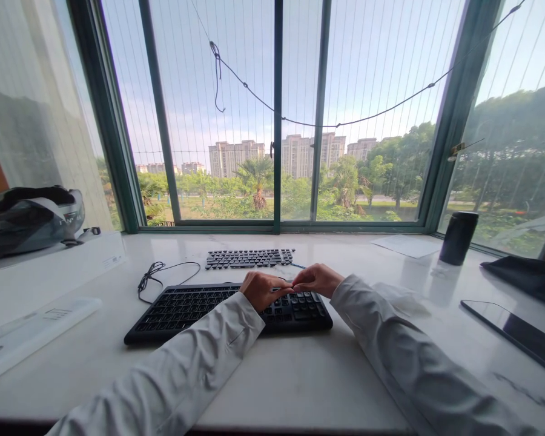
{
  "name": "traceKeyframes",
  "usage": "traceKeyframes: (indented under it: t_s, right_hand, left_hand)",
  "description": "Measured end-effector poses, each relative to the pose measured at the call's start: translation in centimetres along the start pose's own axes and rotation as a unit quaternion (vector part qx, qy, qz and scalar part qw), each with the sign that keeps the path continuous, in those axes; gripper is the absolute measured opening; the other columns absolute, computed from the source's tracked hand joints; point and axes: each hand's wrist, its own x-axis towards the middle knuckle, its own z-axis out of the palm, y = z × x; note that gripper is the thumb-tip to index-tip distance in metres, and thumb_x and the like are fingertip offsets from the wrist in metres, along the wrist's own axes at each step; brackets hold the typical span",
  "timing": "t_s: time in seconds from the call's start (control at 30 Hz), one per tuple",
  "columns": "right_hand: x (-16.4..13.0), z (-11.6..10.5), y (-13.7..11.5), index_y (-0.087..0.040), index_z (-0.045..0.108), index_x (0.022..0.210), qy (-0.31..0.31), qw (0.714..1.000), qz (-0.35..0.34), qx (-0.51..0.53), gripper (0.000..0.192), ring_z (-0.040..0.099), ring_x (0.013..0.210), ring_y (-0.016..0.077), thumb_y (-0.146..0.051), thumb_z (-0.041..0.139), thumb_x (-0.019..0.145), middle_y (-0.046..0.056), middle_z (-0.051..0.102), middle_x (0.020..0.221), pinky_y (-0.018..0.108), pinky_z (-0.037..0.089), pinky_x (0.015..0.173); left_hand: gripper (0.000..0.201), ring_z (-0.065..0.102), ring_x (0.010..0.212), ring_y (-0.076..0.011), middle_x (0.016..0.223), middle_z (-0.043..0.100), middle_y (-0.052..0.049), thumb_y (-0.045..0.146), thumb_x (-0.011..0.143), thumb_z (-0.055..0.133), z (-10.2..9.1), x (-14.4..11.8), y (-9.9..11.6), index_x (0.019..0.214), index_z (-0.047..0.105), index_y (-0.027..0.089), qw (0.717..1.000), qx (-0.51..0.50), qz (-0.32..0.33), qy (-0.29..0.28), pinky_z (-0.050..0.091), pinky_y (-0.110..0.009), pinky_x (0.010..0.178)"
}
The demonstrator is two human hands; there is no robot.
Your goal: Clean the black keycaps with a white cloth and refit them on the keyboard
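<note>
Both arms reach forward — left hand (264, 289) and right hand (317, 279) meet, fingertips touching.

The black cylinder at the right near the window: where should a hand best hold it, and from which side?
Probably around its middle, from the front: the black cylinder stands upright with smooth round sides and free space before it on the white sill.

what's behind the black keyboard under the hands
Behind the black keyboard lies a second keyboard and a coiled cable. Both hands cover whatever sits between them.
</note>
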Motion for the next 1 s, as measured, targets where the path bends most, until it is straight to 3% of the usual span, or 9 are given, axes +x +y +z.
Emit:
traceKeyframes:
  t_s: [0.13, 0.23, 0.73, 1.0]
  right_hand:
    - [0.0, 0.3, 0.3, -0.019, 0.074, 0.086, 0.007, 0.995, -0.005, -0.097, 0.033, 0.062, 0.070, 0.0171, -0.044, 0.064, 0.069, 0.003, 0.071, 0.072, 0.024, 0.045, 0.062]
    - [0.0, 0.4, 0.3, -0.021, 0.075, 0.086, 0.015, 0.989, -0.010, -0.145, 0.030, 0.060, 0.066, 0.0146, -0.043, 0.064, 0.069, 0.002, 0.070, 0.070, 0.022, 0.043, 0.059]
    - [0.2, 0.6, 0.7, -0.020, 0.074, 0.086, 0.016, 0.988, 0.000, -0.156, 0.029, 0.063, 0.071, 0.0149, -0.041, 0.066, 0.068, 0.002, 0.071, 0.075, 0.021, 0.045, 0.062]
    - [0.0, 0.7, -0.5, -0.018, 0.075, 0.081, 0.028, 0.978, -0.017, -0.205, 0.028, 0.058, 0.063, 0.0122, -0.042, 0.065, 0.068, 0.003, 0.069, 0.067, 0.020, 0.040, 0.055]
  left_hand:
    - [0.029, 0.066, 0.082, -0.0126, 0.091, 0.072, 0.003, 0.048, 0.085, 0.047, 0.2, 0.1, -0.4, 0.095, 0.070, 0.033, 0.998, 0.019, 0.022, -0.055, 0.043, -0.019, 0.068]
    - [0.029, 0.065, 0.080, -0.0127, 0.089, 0.072, 0.002, 0.046, 0.085, 0.047, 0.2, 0.1, -0.5, 0.094, 0.070, 0.032, 0.997, 0.036, 0.031, -0.063, 0.042, -0.019, 0.065]
    - [0.026, 0.066, 0.081, -0.0144, 0.087, 0.072, 0.003, 0.043, 0.083, 0.049, 0.1, 0.1, -0.2, 0.091, 0.071, 0.030, 0.998, 0.043, 0.027, -0.049, 0.042, -0.021, 0.065]
    - [0.026, 0.065, 0.091, -0.0144, 0.102, 0.069, 0.004, 0.034, 0.081, 0.047, -0.9, 0.2, 1.2, 0.087, 0.072, 0.031, 0.996, 0.049, 0.029, -0.064, 0.047, -0.022, 0.069]
